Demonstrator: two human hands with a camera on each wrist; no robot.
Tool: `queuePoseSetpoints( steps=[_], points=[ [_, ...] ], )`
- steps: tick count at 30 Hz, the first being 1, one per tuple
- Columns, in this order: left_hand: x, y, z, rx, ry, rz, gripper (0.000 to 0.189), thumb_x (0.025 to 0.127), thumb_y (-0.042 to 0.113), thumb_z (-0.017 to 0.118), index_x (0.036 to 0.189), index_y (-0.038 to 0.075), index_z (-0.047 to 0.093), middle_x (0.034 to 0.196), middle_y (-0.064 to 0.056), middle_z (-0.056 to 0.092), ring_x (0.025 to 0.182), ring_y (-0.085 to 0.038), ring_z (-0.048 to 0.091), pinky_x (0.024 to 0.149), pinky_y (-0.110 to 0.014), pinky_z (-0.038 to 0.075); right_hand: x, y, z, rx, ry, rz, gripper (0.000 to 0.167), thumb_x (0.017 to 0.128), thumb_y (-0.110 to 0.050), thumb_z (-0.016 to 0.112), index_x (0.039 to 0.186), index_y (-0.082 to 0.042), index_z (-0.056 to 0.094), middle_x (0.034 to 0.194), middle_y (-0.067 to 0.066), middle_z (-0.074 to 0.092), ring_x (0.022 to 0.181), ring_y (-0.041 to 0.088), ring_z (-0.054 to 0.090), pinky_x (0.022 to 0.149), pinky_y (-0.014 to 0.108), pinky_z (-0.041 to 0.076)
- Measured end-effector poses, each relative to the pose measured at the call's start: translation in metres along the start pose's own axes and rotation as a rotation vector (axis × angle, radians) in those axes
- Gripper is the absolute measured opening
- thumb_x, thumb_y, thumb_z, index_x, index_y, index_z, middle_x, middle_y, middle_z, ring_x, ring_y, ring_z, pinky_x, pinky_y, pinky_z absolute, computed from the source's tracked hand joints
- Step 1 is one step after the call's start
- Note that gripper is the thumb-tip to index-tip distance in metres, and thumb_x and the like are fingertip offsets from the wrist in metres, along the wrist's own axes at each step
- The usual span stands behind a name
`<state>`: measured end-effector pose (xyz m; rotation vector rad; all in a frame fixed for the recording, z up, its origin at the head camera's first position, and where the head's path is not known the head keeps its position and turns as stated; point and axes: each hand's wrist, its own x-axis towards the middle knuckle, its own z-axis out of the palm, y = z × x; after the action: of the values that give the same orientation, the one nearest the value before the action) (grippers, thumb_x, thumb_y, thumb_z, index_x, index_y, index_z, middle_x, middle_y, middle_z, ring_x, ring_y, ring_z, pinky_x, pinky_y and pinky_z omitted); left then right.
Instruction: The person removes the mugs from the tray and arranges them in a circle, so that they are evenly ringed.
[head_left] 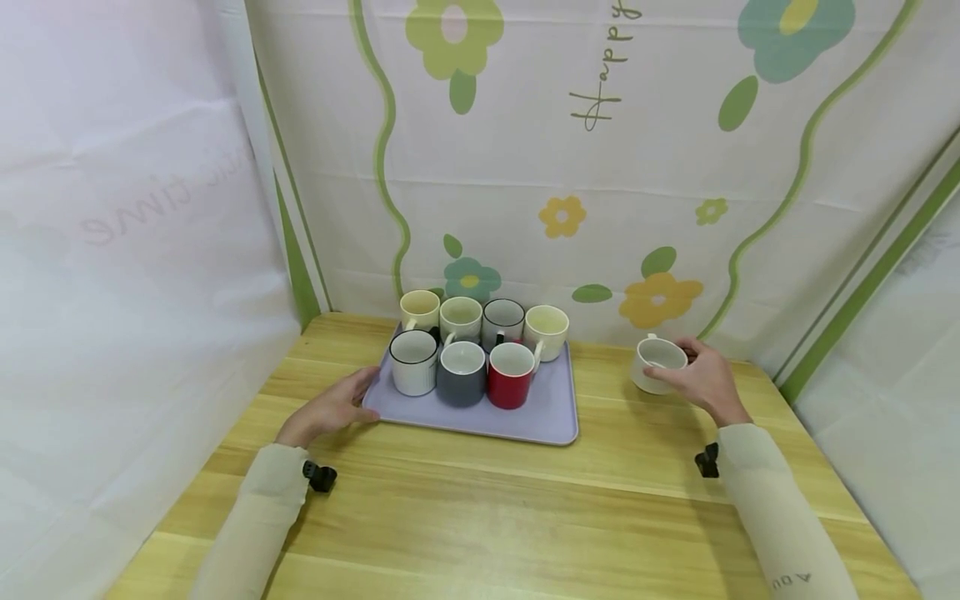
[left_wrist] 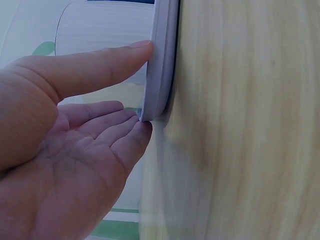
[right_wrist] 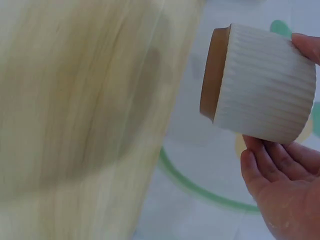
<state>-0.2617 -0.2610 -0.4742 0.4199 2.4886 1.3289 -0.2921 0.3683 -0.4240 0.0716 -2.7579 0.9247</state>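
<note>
My right hand (head_left: 702,377) holds a white mug (head_left: 645,379) between thumb and fingers, right of the tray. In the right wrist view the mug's ribbed side and bare brown base (right_wrist: 215,75) show, raised off the table. With its thumb and nearly straight fingers, my left hand (head_left: 341,407) touches the near left corner of a lilac tray (head_left: 480,427). On that tray, a white mug with a black rim (head_left: 414,375), a dark grey mug (head_left: 462,387) and a red mug (head_left: 509,387) stand in the front row.
Behind them on the tray are a yellowish mug (head_left: 419,312), a pale green mug (head_left: 461,321), a dark-rimmed grey mug (head_left: 502,321) and a cream mug (head_left: 546,337). The wooden table (head_left: 480,517) meets a flower-printed curtain (head_left: 510,167) at the back; white cloth hangs at both sides.
</note>
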Motion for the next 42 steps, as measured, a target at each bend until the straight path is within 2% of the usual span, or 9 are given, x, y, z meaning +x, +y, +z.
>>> queuePoseSetpoints(
  steps=[7, 19, 38, 42],
  points=[
    [-0.001, 0.002, -0.001, -0.007, -0.008, 0.022, 0.088, 0.099, 0.0, 0.069, 0.164, -0.013, 0.011, 0.173, -0.035, 0.008, 0.16, -0.053, 0.013, 0.131, -0.065, 0.02, 0.007, 0.017, 0.002, 0.006, -0.025, 0.019, 0.081, 0.084, -0.055, 0.086, 0.139, -0.003, 0.06, 0.125, 0.027, 0.069, 0.106, 0.04, 0.067, 0.072, 0.028, 0.055],
    [-0.001, 0.001, -0.002, -0.011, -0.008, 0.018, 0.087, 0.099, -0.001, 0.068, 0.164, -0.012, 0.011, 0.173, -0.034, 0.008, 0.16, -0.053, 0.013, 0.132, -0.064, 0.019, 0.015, 0.04, 0.012, 0.017, -0.029, 0.045, 0.079, 0.085, -0.054, 0.085, 0.138, -0.001, 0.061, 0.125, 0.027, 0.068, 0.107, 0.04, 0.066, 0.074, 0.028, 0.054],
    [0.0, -0.001, -0.001, -0.016, -0.006, 0.002, 0.089, 0.098, 0.002, 0.07, 0.165, -0.009, 0.012, 0.174, -0.031, 0.009, 0.161, -0.05, 0.014, 0.133, -0.062, 0.019, 0.018, 0.058, 0.017, 0.022, -0.045, 0.061, 0.078, 0.088, -0.055, 0.083, 0.14, -0.002, 0.06, 0.129, 0.028, 0.066, 0.109, 0.04, 0.064, 0.075, 0.028, 0.051],
    [0.0, -0.001, -0.001, -0.013, -0.003, 0.007, 0.088, 0.099, 0.001, 0.069, 0.165, -0.01, 0.012, 0.174, -0.032, 0.009, 0.161, -0.051, 0.014, 0.132, -0.062, 0.019, 0.02, 0.056, 0.015, 0.017, -0.079, 0.046, 0.083, 0.09, -0.055, 0.081, 0.146, 0.0, 0.055, 0.135, 0.03, 0.063, 0.115, 0.045, 0.063, 0.079, 0.038, 0.057]
  ],
)
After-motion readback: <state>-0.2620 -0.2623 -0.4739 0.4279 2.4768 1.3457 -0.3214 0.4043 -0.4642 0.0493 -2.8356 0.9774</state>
